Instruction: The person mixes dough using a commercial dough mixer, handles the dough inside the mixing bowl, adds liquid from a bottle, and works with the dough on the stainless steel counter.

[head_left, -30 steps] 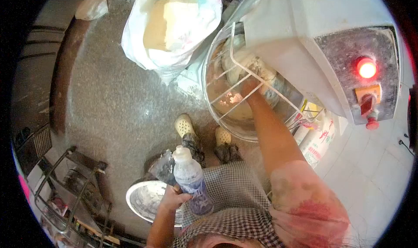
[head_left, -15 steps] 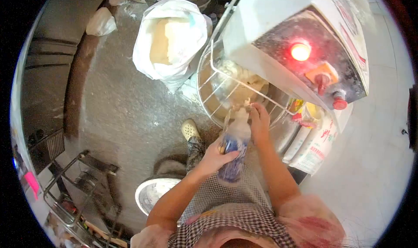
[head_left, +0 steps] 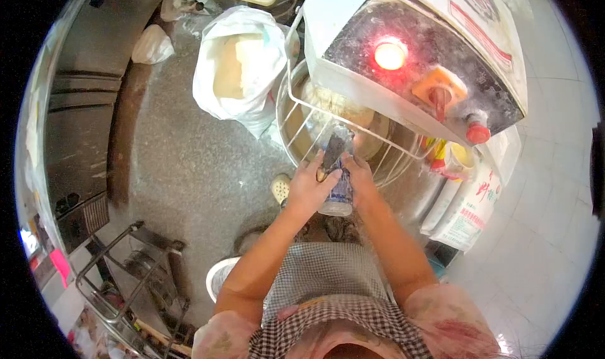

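Note:
A clear plastic bottle with a blue label (head_left: pixel 340 194) is between my two hands, its base toward me and its far end pointing over the mixer bowl (head_left: pixel 285 126). My left hand (head_left: pixel 308 185) is closed around its left side. On the opposite side, my right hand (head_left: pixel 359 175) grips it too. The bottle's far end looks dark, and its mouth is hard to make out. Just beyond, the white wire guard (head_left: pixel 350 121) crosses over the bowl. Pale dough or flour (head_left: pixel 328 102) lies inside the bowl.
The white mixer housing (head_left: pixel 403 101) has a lit red lamp (head_left: pixel 390 54), an orange switch (head_left: pixel 440 89) and a red button (head_left: pixel 478 132). An open white sack (head_left: pixel 211 56) stands left of the bowl. Printed bags (head_left: pixel 463 211) lie right; a metal rack (head_left: pixel 120 277) is lower left.
The bottle has moved forward toward the bowl and tipped over it. My right hand has shifted from the bottle's top to its side. The camera view has shifted slightly.

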Action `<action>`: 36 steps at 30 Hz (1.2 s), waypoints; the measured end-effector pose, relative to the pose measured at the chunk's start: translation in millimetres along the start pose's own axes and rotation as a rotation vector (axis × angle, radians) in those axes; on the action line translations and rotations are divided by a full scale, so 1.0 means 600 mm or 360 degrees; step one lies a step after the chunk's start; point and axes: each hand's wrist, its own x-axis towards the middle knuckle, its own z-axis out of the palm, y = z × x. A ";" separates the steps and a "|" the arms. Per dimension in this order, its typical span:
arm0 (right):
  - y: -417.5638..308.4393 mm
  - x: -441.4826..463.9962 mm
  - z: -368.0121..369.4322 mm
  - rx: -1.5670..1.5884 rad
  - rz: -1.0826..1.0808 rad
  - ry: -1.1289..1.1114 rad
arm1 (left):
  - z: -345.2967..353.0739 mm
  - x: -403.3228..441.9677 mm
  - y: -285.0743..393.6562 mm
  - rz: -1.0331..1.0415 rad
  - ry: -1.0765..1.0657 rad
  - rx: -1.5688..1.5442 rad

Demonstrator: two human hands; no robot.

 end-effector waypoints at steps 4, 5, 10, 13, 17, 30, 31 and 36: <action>0.011 -0.013 -0.005 0.0217 0.0002 -0.0005 | -0.020 -0.004 0.020 -0.0292 -0.0467 -0.0049; 0.014 -0.019 -0.008 0.0231 -0.0004 0.0022 | -0.019 -0.008 0.020 -0.0280 -0.0506 -0.0136; 0.004 -0.071 -0.011 0.0389 -0.0039 0.0156 | -0.023 -0.029 0.052 -0.0204 -0.0603 -0.0305; 0.010 -0.112 -0.021 0.0187 0.0011 0.0189 | -0.007 -0.071 0.034 -0.0219 -0.0642 -0.0451; 0.041 -0.131 -0.034 0.0105 0.0125 0.0148 | 0.009 -0.113 0.009 -0.0278 -0.0589 -0.0723; 0.067 -0.137 -0.005 -0.0828 -0.0437 -0.0151 | -0.016 -0.125 -0.052 -0.0803 -0.0570 -0.1619; 0.050 -0.145 0.007 -0.0814 -0.0406 -0.0262 | -0.022 -0.127 -0.061 -0.0787 -0.0578 -0.1755; 0.056 -0.137 0.025 -0.1154 -0.0636 -0.0259 | -0.044 -0.119 -0.085 -0.0814 -0.0599 -0.1716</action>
